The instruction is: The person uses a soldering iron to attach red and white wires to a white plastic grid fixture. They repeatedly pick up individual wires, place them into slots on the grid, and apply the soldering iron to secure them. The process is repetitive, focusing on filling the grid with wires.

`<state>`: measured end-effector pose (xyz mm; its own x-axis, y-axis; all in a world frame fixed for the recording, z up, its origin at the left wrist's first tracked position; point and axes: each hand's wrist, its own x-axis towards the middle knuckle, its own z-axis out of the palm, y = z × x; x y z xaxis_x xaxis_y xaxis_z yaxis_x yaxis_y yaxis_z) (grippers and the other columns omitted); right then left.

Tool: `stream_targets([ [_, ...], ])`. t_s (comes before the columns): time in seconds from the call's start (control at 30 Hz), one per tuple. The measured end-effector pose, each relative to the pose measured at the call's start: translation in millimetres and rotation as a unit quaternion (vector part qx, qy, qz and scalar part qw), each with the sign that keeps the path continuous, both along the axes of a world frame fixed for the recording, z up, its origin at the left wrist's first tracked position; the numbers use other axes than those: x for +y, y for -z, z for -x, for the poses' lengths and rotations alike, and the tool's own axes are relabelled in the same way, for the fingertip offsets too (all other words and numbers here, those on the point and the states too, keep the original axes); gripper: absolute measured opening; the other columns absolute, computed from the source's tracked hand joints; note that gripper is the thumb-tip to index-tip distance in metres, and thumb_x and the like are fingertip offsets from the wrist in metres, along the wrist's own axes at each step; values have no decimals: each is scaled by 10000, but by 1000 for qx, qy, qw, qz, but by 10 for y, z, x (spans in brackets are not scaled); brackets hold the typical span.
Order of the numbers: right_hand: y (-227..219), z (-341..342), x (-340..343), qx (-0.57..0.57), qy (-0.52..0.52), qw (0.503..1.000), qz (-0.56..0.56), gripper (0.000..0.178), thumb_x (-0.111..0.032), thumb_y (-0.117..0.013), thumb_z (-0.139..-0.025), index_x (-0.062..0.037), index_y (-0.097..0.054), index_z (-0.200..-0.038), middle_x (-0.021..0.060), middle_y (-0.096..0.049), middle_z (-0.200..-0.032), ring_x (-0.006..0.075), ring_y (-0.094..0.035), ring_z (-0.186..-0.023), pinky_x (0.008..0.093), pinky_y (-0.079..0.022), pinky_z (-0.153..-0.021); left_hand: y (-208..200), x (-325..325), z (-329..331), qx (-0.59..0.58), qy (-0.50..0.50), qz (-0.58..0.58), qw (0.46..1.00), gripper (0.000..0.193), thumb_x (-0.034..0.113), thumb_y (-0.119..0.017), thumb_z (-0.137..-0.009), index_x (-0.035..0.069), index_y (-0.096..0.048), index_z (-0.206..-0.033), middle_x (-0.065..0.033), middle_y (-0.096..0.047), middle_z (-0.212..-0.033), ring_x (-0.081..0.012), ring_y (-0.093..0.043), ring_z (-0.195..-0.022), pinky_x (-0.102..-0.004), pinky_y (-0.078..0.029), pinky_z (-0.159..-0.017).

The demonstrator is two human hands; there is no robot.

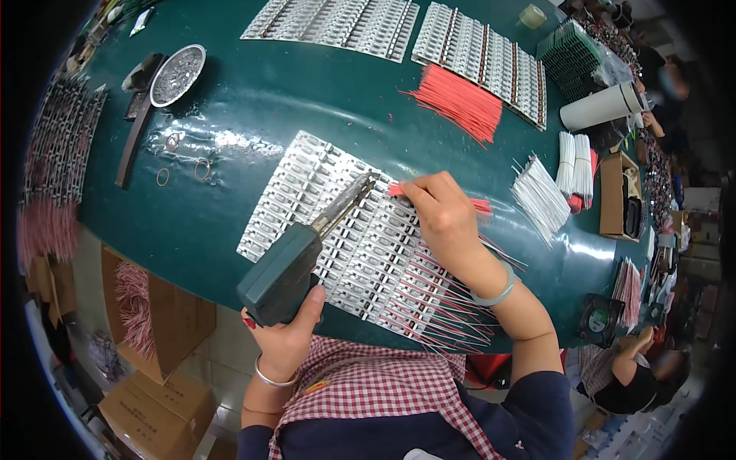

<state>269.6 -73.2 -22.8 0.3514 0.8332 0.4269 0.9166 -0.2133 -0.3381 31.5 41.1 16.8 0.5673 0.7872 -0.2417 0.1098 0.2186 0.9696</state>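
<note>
My left hand [285,337] is wrapped round the grip of a dark green soldering gun [277,270]. Its long metal tip slants up over a silvery-white panel [295,172] made of rows of small parts. My right hand [445,218] pinches a few red wires [481,207] above the panel's upper right part. Their short ends stick out by my fingertips, close to the gun's tip. Pink and white wires [441,303] trail off the panel's lower right rows. The palm side of my right hand is hidden.
More panels [330,27] and a pile of red wires [458,103] lie farther back. White wires [539,195], a white bottle [602,107] and an open cardboard box [619,195] stand on the right. A metal bowl [178,75] is at far left. A co-worker [632,368] sits at lower right.
</note>
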Motion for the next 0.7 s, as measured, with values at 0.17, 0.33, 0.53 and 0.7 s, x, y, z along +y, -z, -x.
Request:
stream_targets([
  [0.17, 42, 12, -3, -28, -8, 1000, 1, 324, 34, -632, -688, 34, -663, -1010, 117, -611, -942, 272, -583, -846, 355, -514, -699, -10, -8, -126, 41, 83, -343, 935, 221, -10, -780, -783, -76, -685, -971, -124, -693, -878, -173, -662, -687, -267, -527, -632],
  [0.33, 15, 12, 17, -47, -13, 999, 2, 337, 21, -639, -665, 67, -655, -998, 137, -599, -932, 273, -573, -836, 352, -516, -689, -102, 12, -294, 35, 95, -271, 957, 189, -20, -760, -783, -62, -683, -950, -103, -678, -868, -151, -645, -692, -260, -507, -622],
  [0.53, 31, 20, 30, -49, -11, 999, 1, 343, 9, -650, -665, 84, -660, -999, 137, -593, -924, 266, -566, -828, 349, -518, -662, 41, -1, -310, 40, 83, -215, 972, 191, -20, -765, -779, -59, -678, -944, -93, -677, -856, -126, -633, -703, -261, -503, -628],
  [0.7, 19, 21, 26, -42, -8, 999, 10, 337, 3, -649, -678, 89, -661, -1003, 137, -586, -923, 265, -562, -825, 352, -516, -664, 94, -1, -312, 43, 86, -223, 970, 185, -21, -765, -782, -61, -680, -941, -100, -681, -863, -138, -642, -704, -267, -503, -627],
])
